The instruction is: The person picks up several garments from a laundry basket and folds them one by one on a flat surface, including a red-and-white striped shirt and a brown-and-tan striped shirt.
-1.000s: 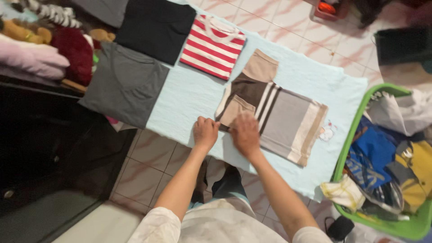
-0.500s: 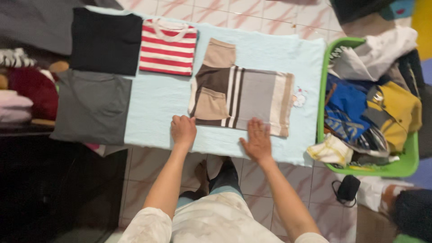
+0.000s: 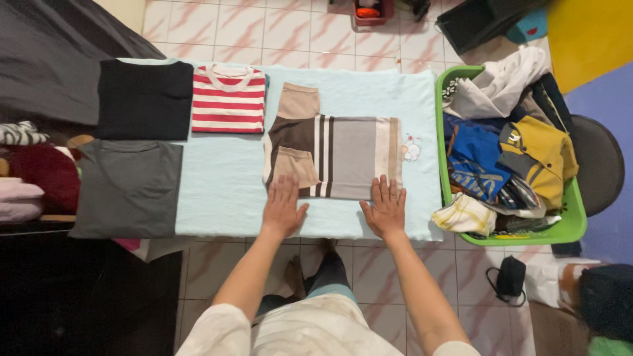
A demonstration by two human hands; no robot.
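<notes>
The striped shirt [image 3: 343, 155], in brown, tan, grey and white bands, lies partly folded and flat near the middle of the surface [image 3: 224, 178], which is covered by a pale blue cloth. One tan sleeve points away from the person and another is folded in over the brown part on the left side.

The left hand [image 3: 282, 209] lies flat with its fingers spread, at the shirt's near left corner, fingertips touching the hem; its grip is wide and holds nothing. The right hand [image 3: 386, 209] lies flat in the same way at the near right corner, fingertips on the shirt's edge, grip wide and holding nothing. Both palms rest on the blue cloth just below the shirt.

To the left of the striped shirt, at the far edge, sits a folded red-and-white shirt [image 3: 229, 102], and beside that a folded black shirt [image 3: 146, 100]. Nearer the person, a folded grey shirt [image 3: 126, 188] overhangs the surface's left end.

Just right of the surface stands a green basket [image 3: 440, 142] heaped with loose clothes in white, blue and yellow. A dark round stool [image 3: 600, 161] stands behind it. A small black pouch [image 3: 510, 277] lies on the tiled floor [image 3: 217, 257] below the basket.
</notes>
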